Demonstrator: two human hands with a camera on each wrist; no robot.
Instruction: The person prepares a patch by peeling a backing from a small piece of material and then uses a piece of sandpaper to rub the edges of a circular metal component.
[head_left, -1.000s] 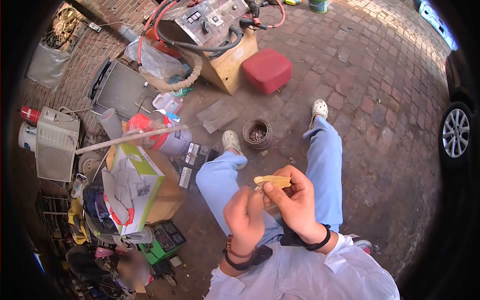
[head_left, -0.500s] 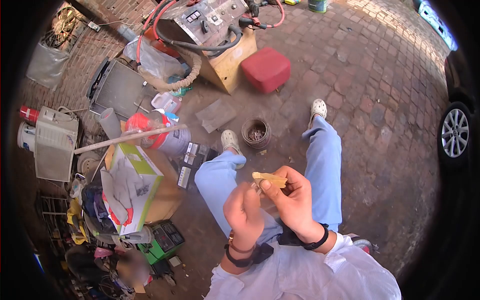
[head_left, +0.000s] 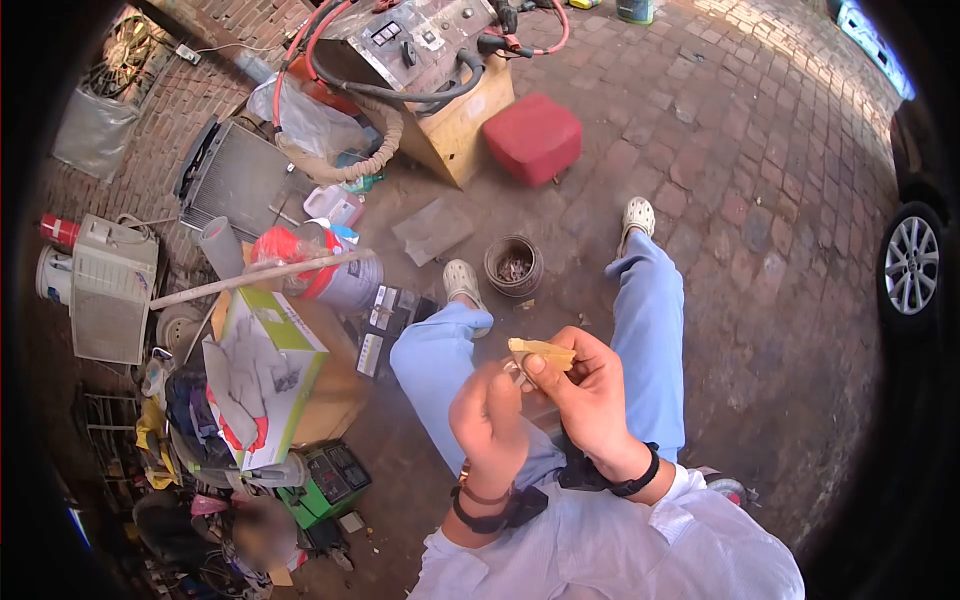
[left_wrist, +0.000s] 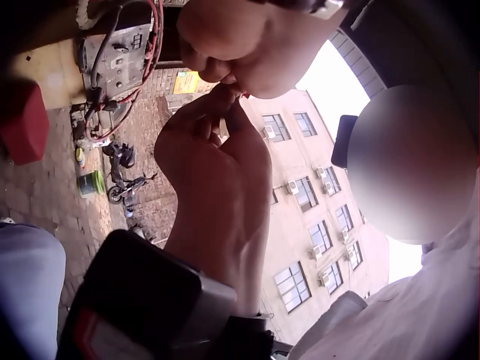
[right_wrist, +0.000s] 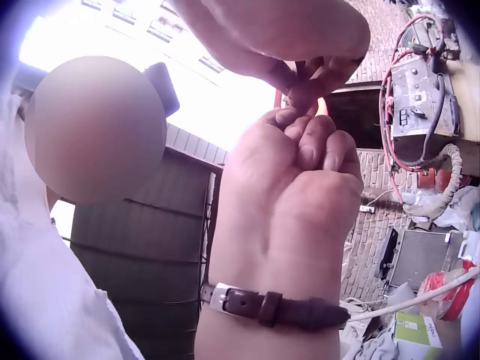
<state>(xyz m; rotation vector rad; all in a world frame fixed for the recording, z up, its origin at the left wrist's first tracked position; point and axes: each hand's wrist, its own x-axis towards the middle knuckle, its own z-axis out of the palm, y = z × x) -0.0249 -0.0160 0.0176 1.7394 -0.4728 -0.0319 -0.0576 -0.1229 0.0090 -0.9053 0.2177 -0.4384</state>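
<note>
In the head view both hands meet above the lap. The right hand point(head_left: 590, 400) pinches a flat yellowish strip point(head_left: 548, 355) between its thumb and bent fingers, and the strip's pale end sticks out to the left. Right below that end, the left hand point(head_left: 487, 425), partly blurred, pinches a small shiny piece point(head_left: 514, 370) at its fingertips; its kind cannot be made out. From the right wrist view, the left hand point(right_wrist: 289, 180) has curled fingers, and its fingertips meet those of the right hand point(right_wrist: 292, 37). Fingers hide the small piece in both wrist views.
Between the feet stands a round pot point(head_left: 515, 268) with scraps inside. A car battery point(head_left: 390, 315), a box with gloves point(head_left: 265, 380) and a bucket point(head_left: 345, 280) lie to the left. Ahead are a red stool point(head_left: 533, 140) and a cabled machine point(head_left: 405, 45). A car wheel point(head_left: 911, 258) is at right.
The left fingers have shifted slightly at the fingertips, and the small shiny piece shows more than a second ago. The right hand keeps its pinch on the yellowish strip, moved slightly left.
</note>
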